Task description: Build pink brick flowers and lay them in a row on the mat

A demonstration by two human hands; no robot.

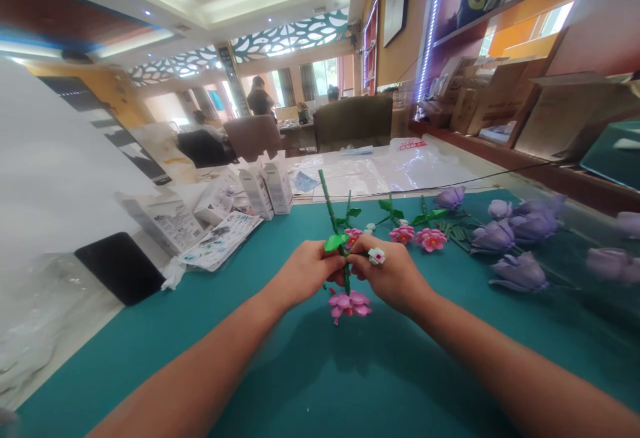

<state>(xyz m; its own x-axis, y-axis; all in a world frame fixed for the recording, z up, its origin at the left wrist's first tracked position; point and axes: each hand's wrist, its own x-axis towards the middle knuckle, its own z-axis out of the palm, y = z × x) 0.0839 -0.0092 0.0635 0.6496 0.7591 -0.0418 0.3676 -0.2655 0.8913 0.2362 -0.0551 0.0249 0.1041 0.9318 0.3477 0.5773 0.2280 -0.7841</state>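
Both hands meet over the middle of the mat around a building-block flower, its green stem [327, 201] pointing up and its pink blossom [350, 305] hanging at the lower end. My left hand [313, 268] is closed on the stem, just below a bright green leaf [335, 243]. Pinched close against the same stem, my right hand [387, 275] has a small white block flower [377, 256] with a pink centre showing between its fingers. The fingertips hide where that piece meets the stem. Small red and green bits [330, 289] show behind the blossom.
Beyond my hands lie more pink block flowers [431, 239] with green stems. Purple block roses [520, 271] lie at the right. A black tablet [120, 268], instruction sheets [220, 241] and white boxes [277, 181] stand left on the green mat [200, 331]. People sit farther back.
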